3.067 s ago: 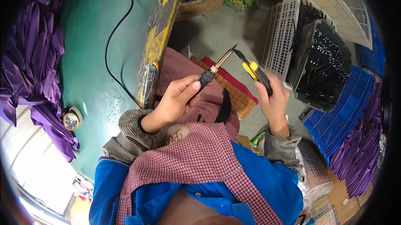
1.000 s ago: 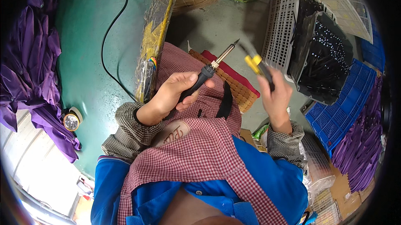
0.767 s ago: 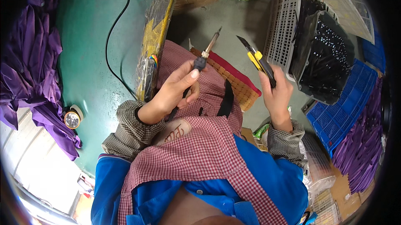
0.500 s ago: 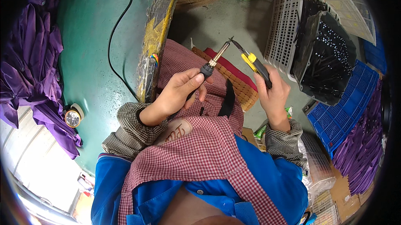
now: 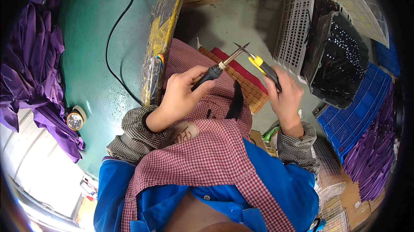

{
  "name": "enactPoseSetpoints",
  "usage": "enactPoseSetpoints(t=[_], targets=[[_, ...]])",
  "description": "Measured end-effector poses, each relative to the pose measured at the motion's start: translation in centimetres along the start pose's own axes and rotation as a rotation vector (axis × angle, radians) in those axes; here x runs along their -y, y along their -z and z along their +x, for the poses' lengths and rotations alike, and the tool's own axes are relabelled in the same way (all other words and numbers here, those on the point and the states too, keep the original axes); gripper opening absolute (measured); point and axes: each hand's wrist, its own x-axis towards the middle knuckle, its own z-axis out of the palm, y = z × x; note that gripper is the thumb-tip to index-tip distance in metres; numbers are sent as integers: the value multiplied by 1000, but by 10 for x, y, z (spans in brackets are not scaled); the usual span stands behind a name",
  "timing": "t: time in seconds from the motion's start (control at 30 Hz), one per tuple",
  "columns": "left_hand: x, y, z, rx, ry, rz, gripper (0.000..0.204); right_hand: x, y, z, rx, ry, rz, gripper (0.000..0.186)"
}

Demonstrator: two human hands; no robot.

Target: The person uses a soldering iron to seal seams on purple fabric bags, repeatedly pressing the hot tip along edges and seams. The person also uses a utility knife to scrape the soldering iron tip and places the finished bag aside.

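My left hand (image 5: 181, 98) is closed around the black handle of a soldering iron (image 5: 212, 75), its thumb lying along the grip. The iron's metal shaft slants up and to the right. In my right hand (image 5: 285, 100) is a pair of pliers (image 5: 268, 72) with black and yellow handles, pointing up and to the left. Its narrow dark jaws cross the iron's shaft close to the tip, above my lap. Whether the jaws grip the shaft or only touch it, I cannot tell. A red checked apron (image 5: 194, 150) covers my front and lap.
To the left stands a green table (image 5: 95, 72) with a taped edge (image 5: 157, 42), a black cable (image 5: 110, 38), purple fabric (image 5: 32, 55) and a small round lamp (image 5: 75, 120). A white crate (image 5: 295, 29), black sheets with shiny dots (image 5: 340, 64) and a blue crate (image 5: 353, 111) are at right.
The pliers' jaws now cross the soldering iron's shaft below its tip; before, the two tips met. My left hand has turned, the iron tilting further right.
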Motion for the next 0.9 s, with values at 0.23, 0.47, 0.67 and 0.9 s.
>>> enactPoseSetpoints(t=[0.23, 0.47, 0.67, 0.9], targets=[[5, 0, 0, 2, -18, -42, 20, 3, -4, -3, 34, -61, 72, 24], [-2, 10, -5, 279, 186, -503, 37, -1, -5, -5, 34, -181, 103, 23], [-8, 10, -3, 278, 204, -489, 37, 2, 0, -3, 51, -172, 160, 24], [5, 6, -2, 97, 52, -109, 21, 9, 1, -1, 62, -212, 270, 22]])
